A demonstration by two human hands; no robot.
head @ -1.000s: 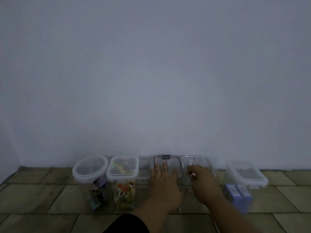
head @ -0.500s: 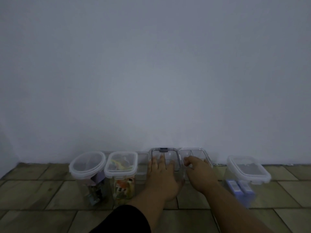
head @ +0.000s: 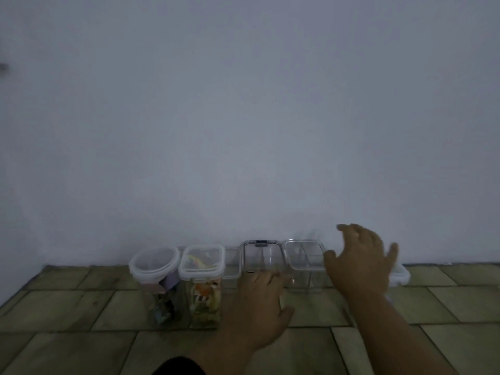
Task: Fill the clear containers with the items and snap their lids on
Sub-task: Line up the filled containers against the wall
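Note:
A row of clear containers stands on the tiled floor against the wall. A round lidded one (head: 154, 262) and a square lidded one (head: 201, 262) hold colourful items. To their right stands a container with a black-clipped lid (head: 263, 254). My left hand (head: 259, 301) touches its near rim, fingertips blurred. Beside it is a see-through container (head: 304, 257) with a divider inside. My right hand (head: 359, 262) hovers raised, fingers spread, holding nothing. It covers most of a white-lidded container (head: 401, 276) at the far right.
A small clear lid or low box (head: 232, 262) sits between the square container and the black-clipped one. The pale wall (head: 243, 131) rises right behind the row. Greenish floor tiles (head: 81, 342) stretch toward me.
My right hand has lifted off the divided container, moved right and spread its fingers. My left hand has slid back from the lid top to its near rim. The camera has tilted up.

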